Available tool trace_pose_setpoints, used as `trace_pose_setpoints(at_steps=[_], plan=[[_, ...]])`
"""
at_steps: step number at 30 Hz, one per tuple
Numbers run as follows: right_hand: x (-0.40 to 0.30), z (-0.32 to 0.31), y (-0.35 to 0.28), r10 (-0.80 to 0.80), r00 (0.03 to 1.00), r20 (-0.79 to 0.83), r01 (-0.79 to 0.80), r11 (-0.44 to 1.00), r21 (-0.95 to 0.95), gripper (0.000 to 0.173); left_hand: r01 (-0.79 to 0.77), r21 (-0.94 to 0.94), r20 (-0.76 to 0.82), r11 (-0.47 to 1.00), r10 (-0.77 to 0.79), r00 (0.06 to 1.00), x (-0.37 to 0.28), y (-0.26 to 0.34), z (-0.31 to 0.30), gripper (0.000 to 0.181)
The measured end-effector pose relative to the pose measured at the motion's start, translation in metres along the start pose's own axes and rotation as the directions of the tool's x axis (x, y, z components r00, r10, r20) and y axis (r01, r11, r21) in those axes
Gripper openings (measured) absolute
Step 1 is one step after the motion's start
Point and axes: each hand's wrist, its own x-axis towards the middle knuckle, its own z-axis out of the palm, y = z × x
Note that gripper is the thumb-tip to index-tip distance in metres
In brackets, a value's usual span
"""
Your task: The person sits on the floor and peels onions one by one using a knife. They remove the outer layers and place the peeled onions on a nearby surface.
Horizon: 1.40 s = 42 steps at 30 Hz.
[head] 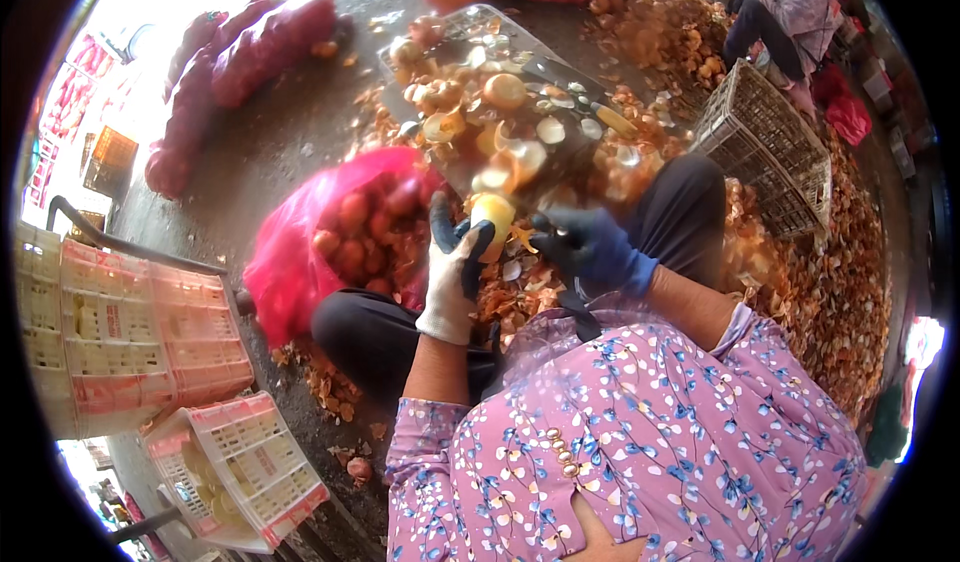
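Note:
My left hand (454,277), in a white glove with dark fingertips, grips a pale, partly peeled onion (492,221) between thumb and fingers. Close to its right is my right hand (596,247) in a blue and dark glove, its fingers curled; whatever it may hold is too blurred to tell. Loose peel lies below the onion. Left of my left hand, a pink mesh sack (289,254) stands open, full of unpeeled onions (364,236). Ahead, a whole onion (505,91) and cut pieces lie among skins, beside a knife with a yellow handle (615,120).
Plastic crates (112,322) are stacked at the left, and a tilted crate (251,464) holds pale onions. Full mesh sacks (274,52) lie upper left. A worn crate (765,149) stands right, near onion skins (840,292). A co-worker (787,22) sits at the upper right.

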Motion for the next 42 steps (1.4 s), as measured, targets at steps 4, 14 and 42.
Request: trace_pose_setpoints(at_steps=[4, 14, 42], plan=[[0.015, 0.010, -0.001, 0.110, 0.991, -0.070, -0.101, 0.987, 0.123, 0.025, 0.003, 0.108, 0.154, 0.994, -0.020, 0.988, -0.001, -0.009, -0.003, 0.105], [0.038, 0.011, -0.011, 0.000, 0.980, -0.201, 0.014, 0.997, 0.071, 0.010, 0.189, 0.058, 0.096, 0.980, -0.194, 0.976, 0.005, -0.009, 0.000, 0.082], [0.023, -0.006, -0.045, 0.260, 0.930, 0.258, -0.021, 0.741, -0.672, 0.025, -0.119, 0.430, -0.020, 0.895, 0.141, 0.990, -0.008, 0.000, 0.015, 0.111]])
